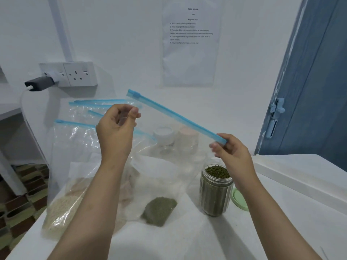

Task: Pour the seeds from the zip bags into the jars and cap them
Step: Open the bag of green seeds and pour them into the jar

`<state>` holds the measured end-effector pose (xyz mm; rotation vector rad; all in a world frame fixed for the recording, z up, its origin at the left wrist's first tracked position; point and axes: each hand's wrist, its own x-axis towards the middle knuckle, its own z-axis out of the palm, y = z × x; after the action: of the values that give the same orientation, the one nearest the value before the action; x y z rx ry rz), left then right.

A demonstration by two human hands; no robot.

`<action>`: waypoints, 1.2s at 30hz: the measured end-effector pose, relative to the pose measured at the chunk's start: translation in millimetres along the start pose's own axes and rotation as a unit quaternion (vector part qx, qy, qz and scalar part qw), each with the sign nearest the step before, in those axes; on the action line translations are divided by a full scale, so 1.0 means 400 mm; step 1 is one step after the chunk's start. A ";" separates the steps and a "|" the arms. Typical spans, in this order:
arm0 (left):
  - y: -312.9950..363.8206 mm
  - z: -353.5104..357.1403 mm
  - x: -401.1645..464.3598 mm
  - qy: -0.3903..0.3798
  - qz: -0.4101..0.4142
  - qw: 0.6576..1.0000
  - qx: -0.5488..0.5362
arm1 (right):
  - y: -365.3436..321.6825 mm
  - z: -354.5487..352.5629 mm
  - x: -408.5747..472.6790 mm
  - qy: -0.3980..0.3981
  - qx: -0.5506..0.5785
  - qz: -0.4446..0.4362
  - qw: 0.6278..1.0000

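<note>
Held zip bag point(169, 156): clear crinkled plastic, blue slider strip along its top, slanting down to the right, raised above the white table point(187, 241); a clump of green seeds point(159, 210) sags in its bottom corner
Left hand point(117, 126): fingers curled, pinching the bag's upper left part
Right hand point(231, 153): pinching the strip's right end
Open jar point(216, 188): clear ribbed cylinder, nearly full of green seeds, just right of the bag
Lid point(238, 200): pale green disc, beside the jar
Other bags point(75, 156): glossy, pale grain inside, lying left
</note>
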<state>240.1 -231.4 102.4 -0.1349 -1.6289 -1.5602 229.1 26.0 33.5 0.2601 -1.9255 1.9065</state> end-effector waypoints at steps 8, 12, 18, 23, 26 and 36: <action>0.047 -0.135 -0.008 0.088 0.042 0.994 -0.042 | -0.114 0.141 -0.003 0.059 0.175 -0.050 0.981; 0.088 -0.204 -0.007 0.152 0.061 0.986 -0.040 | -0.191 0.228 0.012 0.045 0.185 -0.092 0.977; 0.027 -0.318 0.041 0.182 0.002 0.983 0.022 | -0.198 0.378 0.079 -0.005 0.124 -0.099 0.987; -0.137 -0.380 0.065 0.178 -0.117 0.970 0.119 | -0.043 0.500 0.120 -0.033 0.040 -0.015 0.999; -0.217 -0.400 0.070 0.176 -0.166 0.957 0.161 | 0.032 0.551 0.131 -0.037 0.017 0.035 0.999; -0.273 -0.413 0.069 0.101 -0.202 0.931 0.286 | 0.140 0.578 0.097 -0.054 -0.055 0.123 0.989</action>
<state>237.7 -409.9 11.9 0.6902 -1.9494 -1.2598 133.9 -193.8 4.7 0.0967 -2.2156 1.9627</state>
